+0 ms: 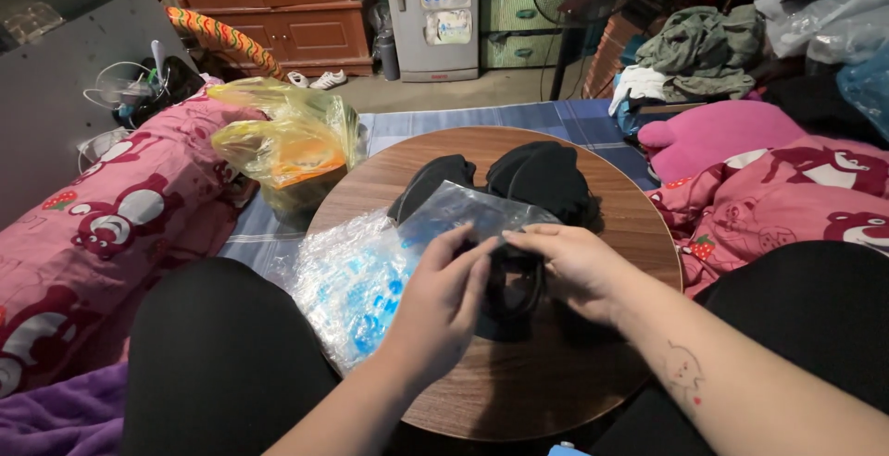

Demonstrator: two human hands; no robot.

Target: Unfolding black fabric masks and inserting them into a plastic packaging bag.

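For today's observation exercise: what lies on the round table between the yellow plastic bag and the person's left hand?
In the head view, a crumpled clear plastic sheet with blue print lies between the yellow plastic bag and the left hand, partly on the round wooden table.

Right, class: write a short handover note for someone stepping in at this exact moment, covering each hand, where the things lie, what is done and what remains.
Left hand: pinching the edge of a clear plastic bag, fingers closed on it.
Right hand: gripping a black item at the bag's mouth.
On the round wooden table: two more black pieces behind the bag, and a stack of clear bags with blue print to the left.
Done: the item is partly in the bag.
Left: the two pieces behind lie unbagged.
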